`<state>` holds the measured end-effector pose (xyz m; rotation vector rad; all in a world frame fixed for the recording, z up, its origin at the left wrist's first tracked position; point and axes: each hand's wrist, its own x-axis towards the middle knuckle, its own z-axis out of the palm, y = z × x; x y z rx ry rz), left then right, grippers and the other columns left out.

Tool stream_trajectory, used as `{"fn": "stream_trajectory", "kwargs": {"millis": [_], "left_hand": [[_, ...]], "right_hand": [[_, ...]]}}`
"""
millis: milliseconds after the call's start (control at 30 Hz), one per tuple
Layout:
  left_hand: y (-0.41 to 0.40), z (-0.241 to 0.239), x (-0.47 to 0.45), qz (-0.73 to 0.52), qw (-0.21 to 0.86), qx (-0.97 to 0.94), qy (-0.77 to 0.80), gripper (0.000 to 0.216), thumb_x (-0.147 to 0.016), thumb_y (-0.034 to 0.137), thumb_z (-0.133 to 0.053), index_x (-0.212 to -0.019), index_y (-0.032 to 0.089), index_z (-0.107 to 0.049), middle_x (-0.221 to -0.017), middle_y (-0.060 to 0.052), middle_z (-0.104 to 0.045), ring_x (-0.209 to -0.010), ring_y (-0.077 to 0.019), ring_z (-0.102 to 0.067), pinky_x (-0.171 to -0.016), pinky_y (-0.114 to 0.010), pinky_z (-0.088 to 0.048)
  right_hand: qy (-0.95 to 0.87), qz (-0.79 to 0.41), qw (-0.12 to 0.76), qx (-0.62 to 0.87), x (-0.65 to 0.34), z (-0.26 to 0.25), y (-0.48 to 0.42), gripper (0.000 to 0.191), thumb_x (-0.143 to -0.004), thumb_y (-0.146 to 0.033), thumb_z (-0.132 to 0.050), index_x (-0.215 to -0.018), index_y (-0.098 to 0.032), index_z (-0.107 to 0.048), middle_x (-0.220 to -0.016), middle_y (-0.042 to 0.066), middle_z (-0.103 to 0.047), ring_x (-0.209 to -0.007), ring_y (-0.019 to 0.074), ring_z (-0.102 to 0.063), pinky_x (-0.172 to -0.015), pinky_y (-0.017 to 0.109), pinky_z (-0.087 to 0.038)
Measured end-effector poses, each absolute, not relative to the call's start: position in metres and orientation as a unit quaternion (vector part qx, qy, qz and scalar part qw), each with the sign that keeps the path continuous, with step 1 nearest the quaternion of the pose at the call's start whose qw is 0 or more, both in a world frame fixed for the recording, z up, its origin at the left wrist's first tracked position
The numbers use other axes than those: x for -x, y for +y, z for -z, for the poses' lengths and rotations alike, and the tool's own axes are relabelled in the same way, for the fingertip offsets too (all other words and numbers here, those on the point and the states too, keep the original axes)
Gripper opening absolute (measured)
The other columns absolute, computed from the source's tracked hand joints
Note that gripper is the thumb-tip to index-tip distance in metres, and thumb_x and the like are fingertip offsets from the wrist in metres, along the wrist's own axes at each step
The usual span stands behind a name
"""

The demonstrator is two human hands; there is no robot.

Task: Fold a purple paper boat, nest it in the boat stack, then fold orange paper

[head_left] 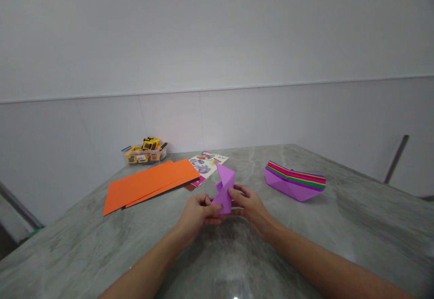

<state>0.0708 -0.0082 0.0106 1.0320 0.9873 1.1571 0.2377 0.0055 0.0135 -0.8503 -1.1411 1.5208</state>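
A small piece of folded purple paper (pixel 226 185) stands upright between my hands, above the near middle of the table. My left hand (pixel 200 211) pinches its lower left corner, thumb in front. On the right edge, the thumb and fingers of my right hand (pixel 249 206) are closed on the same paper. To the right lies a purple folded paper boat (pixel 293 183) with rainbow stripes along its upper edge; neither hand touches it. The fingertips behind the folded paper are partly hidden.
Orange sheets (pixel 149 185) lie overlapping on the left of the grey marbled table (pixel 217 263). Behind them, a printed sheet (pixel 206 163) with colourful pictures lies flat. A clear plastic box (pixel 159 155) holding yellow toy vehicles stands at the back left, near the white wall (pixel 230 120).
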Motion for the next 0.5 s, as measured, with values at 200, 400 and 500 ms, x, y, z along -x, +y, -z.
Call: {"fn": "stream_trajectory", "kwargs": {"millis": [200,400,500], "left_hand": [[-0.006,-0.005,-0.069,-0.433,0.543,-0.548,0.466,0.038,-0.057,0.030,-0.077,-0.058,0.019,-0.041,-0.052,0.001,-0.062,-0.052,-0.0190,-0.066,-0.047,-0.025,-0.050],[-0.009,0.003,-0.072,-0.394,0.474,-0.614,0.493,0.025,-0.066,0.026,-0.068,-0.066,0.019,-0.044,-0.052,0.002,-0.057,-0.047,-0.0152,-0.060,-0.044,-0.023,-0.043],[-0.013,-0.003,-0.071,-0.446,0.489,-0.611,0.434,0.032,-0.067,0.027,-0.071,-0.084,0.020,-0.044,-0.076,0.000,-0.063,-0.057,-0.0128,-0.060,-0.051,-0.022,-0.043]], "right_hand": [[-0.563,-0.586,0.480,0.330,-0.238,-0.008,0.011,0.063,-0.058,-0.046,-0.080,-0.108,-0.015,-0.058,-0.091,0.008,-0.068,-0.078,0.0213,-0.064,-0.065,0.030,-0.051],[-0.615,-0.492,0.500,0.360,-0.239,-0.008,0.011,0.043,-0.060,-0.042,-0.078,-0.088,-0.014,-0.061,-0.078,0.004,-0.066,-0.073,0.0192,-0.060,-0.065,0.029,-0.047],[-0.605,-0.481,0.509,0.379,-0.241,-0.011,0.009,0.045,-0.060,-0.044,-0.078,-0.088,-0.013,-0.063,-0.078,0.006,-0.068,-0.074,0.0215,-0.061,-0.064,0.030,-0.048]]}}
